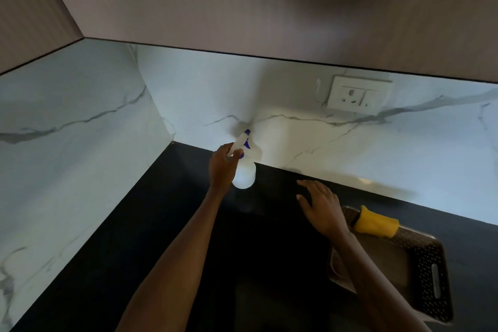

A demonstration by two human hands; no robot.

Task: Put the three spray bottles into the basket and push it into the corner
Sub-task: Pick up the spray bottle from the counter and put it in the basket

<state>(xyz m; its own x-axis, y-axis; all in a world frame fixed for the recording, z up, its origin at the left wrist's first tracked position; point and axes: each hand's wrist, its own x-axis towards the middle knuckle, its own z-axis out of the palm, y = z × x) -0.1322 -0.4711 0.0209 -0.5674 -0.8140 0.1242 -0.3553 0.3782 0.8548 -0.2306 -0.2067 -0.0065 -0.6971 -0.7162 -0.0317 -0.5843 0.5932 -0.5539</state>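
White spray bottle [244,174], blue trigger, gripped by left hand [223,167] fingers; right hand [320,205] spread

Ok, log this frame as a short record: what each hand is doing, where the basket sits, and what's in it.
left hand: gripping the white spray bottle by its neck, near the back wall
right hand: open, fingers spread, holding nothing
basket: brown, on the dark counter at right, away from the corner
basket contents: a yellow item at the far end; bottle type unclear
other bottles: none clearly visible

White bottle [244,174], black counter [134,245], veined marble [80,143]
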